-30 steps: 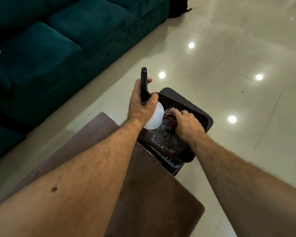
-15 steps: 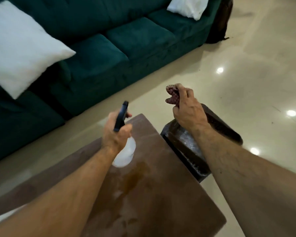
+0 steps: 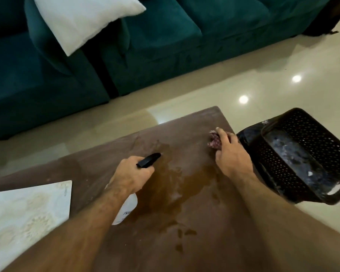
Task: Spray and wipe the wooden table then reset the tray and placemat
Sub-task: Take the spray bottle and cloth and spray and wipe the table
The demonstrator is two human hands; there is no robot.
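My left hand grips a white spray bottle with a black nozzle pointing right over the brown wooden table. A dark wet patch spreads across the table's middle. My right hand presses a crumpled reddish checked cloth onto the table near its far right corner. A pale patterned placemat lies on the table's left part. A dark tray rests on a black perforated stool just right of the table.
A teal sofa with a white cushion runs along the far side. Glossy beige floor tiles separate sofa and table. The black stool stands close to the table's right edge.
The cloth came down from mid-air beside the stool onto the table with my right hand. My left hand tilted the bottle so the nozzle points right. The view swung left, showing the placemat.
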